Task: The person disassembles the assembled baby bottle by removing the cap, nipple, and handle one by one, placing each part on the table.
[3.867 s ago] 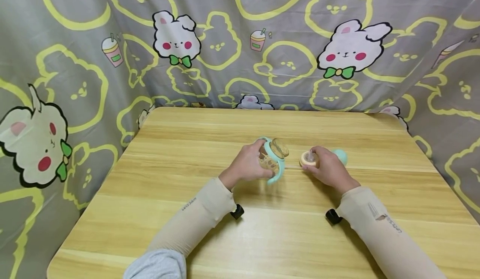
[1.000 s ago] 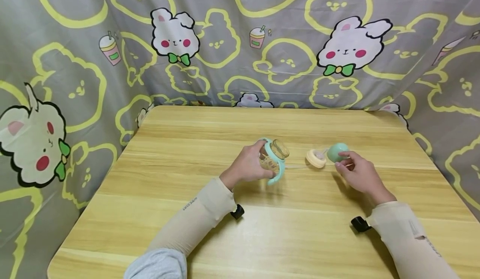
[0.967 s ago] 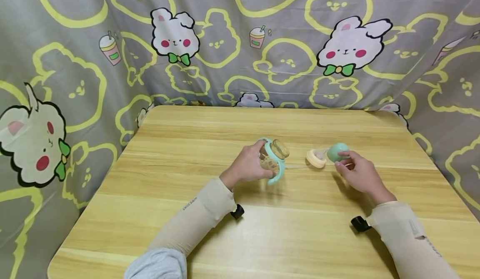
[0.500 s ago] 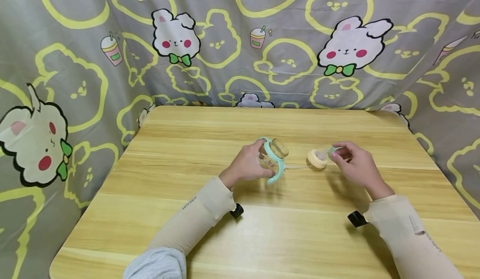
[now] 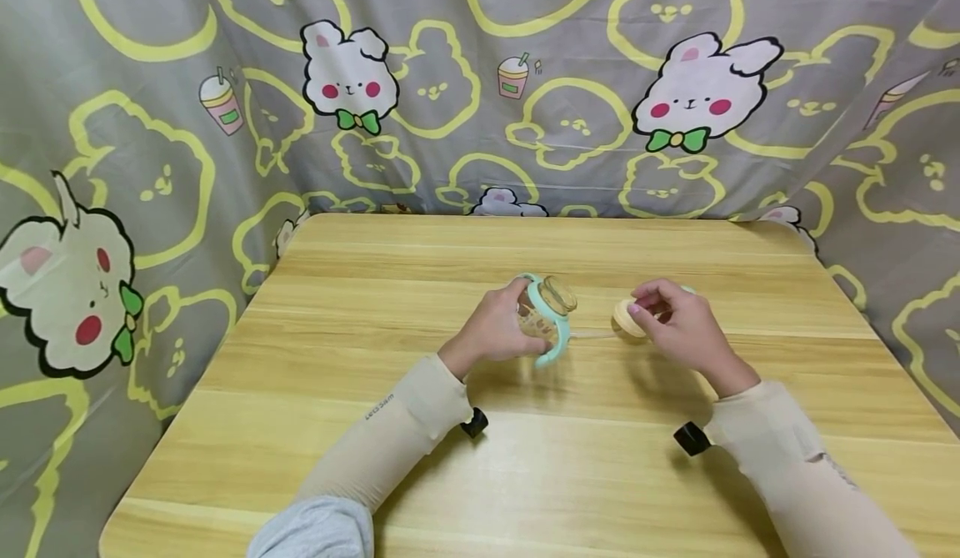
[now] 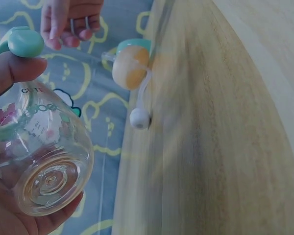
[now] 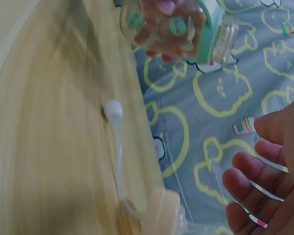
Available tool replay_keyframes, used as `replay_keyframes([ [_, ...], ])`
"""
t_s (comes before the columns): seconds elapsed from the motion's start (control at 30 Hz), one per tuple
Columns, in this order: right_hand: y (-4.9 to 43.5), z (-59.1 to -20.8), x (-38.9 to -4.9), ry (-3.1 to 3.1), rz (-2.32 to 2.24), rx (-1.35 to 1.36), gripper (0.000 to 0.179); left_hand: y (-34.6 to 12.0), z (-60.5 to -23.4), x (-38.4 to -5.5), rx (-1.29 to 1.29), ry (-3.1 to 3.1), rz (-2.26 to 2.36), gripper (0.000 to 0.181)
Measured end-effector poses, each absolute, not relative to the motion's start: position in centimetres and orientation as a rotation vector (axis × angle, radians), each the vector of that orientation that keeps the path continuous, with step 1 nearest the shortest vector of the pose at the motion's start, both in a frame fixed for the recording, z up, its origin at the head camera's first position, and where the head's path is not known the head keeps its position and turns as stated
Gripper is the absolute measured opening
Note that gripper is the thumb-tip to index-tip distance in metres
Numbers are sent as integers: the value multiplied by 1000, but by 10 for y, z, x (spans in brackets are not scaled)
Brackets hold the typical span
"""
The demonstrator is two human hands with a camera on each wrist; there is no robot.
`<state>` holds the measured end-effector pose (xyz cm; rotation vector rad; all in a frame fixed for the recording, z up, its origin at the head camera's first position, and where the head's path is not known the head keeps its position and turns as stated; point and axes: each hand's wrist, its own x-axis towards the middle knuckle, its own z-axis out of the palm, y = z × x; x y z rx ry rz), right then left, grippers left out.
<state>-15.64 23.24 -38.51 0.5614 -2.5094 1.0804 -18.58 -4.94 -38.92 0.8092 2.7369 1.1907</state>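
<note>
My left hand (image 5: 491,324) grips a clear baby bottle (image 6: 54,147) with mint handles, held tilted with its open neck toward the right. In the right wrist view the bottle (image 7: 206,34) shows its bare threaded mouth. A cream nipple collar (image 5: 626,319) lies on the table right of the bottle. Its straw (image 7: 118,161) trails along the wood and ends in a white weighted ball (image 6: 140,118). Above the collar hovers my right hand (image 5: 686,329), fingers loosely bent and apart from it in both wrist views. Mostly hidden behind that hand is a mint cap (image 6: 137,44).
The wooden table (image 5: 420,475) reaches back to a grey curtain (image 5: 442,82) printed with cartoon rabbits. A black wrist camera (image 5: 474,423) sits below the left wrist, and another black camera (image 5: 692,439) below the right.
My right hand has let go of the nipple collar, touched the mint cap, then moved back left over the collar. The left hand keeps the bottle in the same place.
</note>
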Motion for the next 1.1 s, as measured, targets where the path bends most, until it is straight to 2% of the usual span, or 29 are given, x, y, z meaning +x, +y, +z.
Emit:
replay_keyframes([
  [0.13, 223, -387, -157, -2484, 1102, 604, 8, -48, -389, -185, 773, 2748, 1196, 74],
  [0.53, 188, -388, -156, -2501, 1292, 642, 11, -43, -388, -185, 687, 2828, 1322, 74],
  [0.77, 161, -385, -157, -2507, 1363, 687, 17, -39, -386, -184, 511, 2917, 1346, 85],
  [1.1, 149, -385, -160, -2546, 1422, 623, 17, -36, -389, -185, 444, 2933, 1424, 90],
])
